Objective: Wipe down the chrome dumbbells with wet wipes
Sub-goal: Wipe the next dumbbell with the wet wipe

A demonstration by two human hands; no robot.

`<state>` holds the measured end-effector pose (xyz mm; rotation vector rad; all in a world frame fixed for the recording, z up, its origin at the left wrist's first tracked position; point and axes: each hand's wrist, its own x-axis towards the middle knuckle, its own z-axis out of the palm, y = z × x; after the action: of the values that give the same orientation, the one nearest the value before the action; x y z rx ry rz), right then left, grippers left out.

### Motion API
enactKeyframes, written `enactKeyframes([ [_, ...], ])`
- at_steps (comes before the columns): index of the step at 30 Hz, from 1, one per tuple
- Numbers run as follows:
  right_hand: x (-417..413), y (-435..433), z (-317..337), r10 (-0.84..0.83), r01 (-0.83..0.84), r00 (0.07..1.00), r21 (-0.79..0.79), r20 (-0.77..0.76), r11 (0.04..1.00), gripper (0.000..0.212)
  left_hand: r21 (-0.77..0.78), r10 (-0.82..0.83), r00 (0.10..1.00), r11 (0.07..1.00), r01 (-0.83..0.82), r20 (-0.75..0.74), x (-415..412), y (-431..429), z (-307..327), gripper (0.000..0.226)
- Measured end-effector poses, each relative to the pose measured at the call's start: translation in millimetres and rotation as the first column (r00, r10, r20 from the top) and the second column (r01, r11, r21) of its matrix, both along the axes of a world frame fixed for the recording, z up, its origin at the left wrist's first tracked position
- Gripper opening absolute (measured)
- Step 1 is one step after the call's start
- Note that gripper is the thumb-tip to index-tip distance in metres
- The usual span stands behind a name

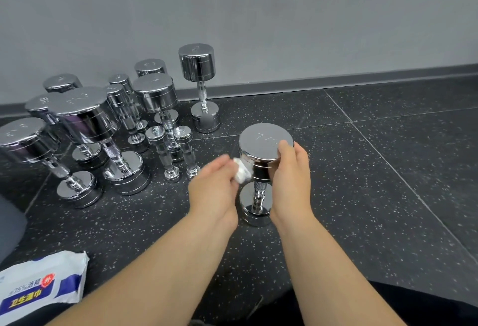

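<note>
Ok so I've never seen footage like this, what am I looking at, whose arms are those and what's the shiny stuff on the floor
There is no machine here: these are a person's bare arms, filmed by one wide-angle camera worn on their head, looking forward and down. The right hand grips the top head of an upright chrome dumbbell standing on the dark speckled floor. The left hand holds a crumpled white wet wipe against the side of that head. To the left, more chrome dumbbells of several sizes stand on end near the grey wall. At the lower left lies a pack of wet wipes.
</note>
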<state>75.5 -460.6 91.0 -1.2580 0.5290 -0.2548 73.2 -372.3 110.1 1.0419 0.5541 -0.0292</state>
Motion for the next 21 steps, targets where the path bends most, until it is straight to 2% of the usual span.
enactKeyframes([
  [2,0.5,1.4,-0.6,-0.010,0.010,1.000,-0.003,-0.007,1.000,0.044,-0.015,-0.011,0.998,1.000,0.012,0.058,-1.0,-2.1,8.1,0.021],
  [5,0.7,4.7,-0.6,-0.030,0.030,1.000,-0.018,-0.002,0.999,0.049,0.054,-0.048,0.999,0.997,0.049,-0.022,-7.9,-12.6,5.0,0.024],
  [7,0.8,5.3,-0.6,-0.033,0.033,0.999,-0.012,-0.006,0.999,0.052,0.023,-0.027,0.999,0.999,0.028,-0.034,-7.2,-14.5,6.8,0.027],
  [9,0.8,6.2,-1.3,-0.020,0.020,1.000,-0.015,-0.009,1.000,0.057,-0.034,-0.007,1.000,0.999,0.008,0.025,0.2,-10.5,14.3,0.029],
  [11,1.7,5.8,-2.8,-0.022,0.022,1.000,-0.018,-0.014,1.000,0.062,-0.026,-0.021,0.995,0.999,0.024,0.092,7.0,-8.8,17.8,0.032],
  [14,1.0,6.6,-2.4,-0.033,0.032,0.999,-0.033,-0.011,0.999,0.059,0.009,-0.071,0.995,0.997,0.070,0.068,5.9,-6.6,8.4,0.037],
  [16,1.3,6.0,-3.6,-0.039,0.039,0.999,-0.040,-0.009,0.998,0.055,-0.041,-0.080,0.995,0.996,0.083,0.062,9.2,-2.3,5.4,0.040],
  [18,1.2,6.5,-4.7,-0.037,0.036,0.999,-0.052,-0.012,0.998,0.051,-0.109,-0.068,0.990,0.991,0.082,0.123,19.1,3.7,10.4,0.041],
  [21,1.7,5.8,-6.3,-0.040,0.039,0.999,-0.051,-0.018,0.998,0.052,-0.133,-0.113,0.978,0.982,0.137,0.176,30.7,8.4,12.1,0.033],
])
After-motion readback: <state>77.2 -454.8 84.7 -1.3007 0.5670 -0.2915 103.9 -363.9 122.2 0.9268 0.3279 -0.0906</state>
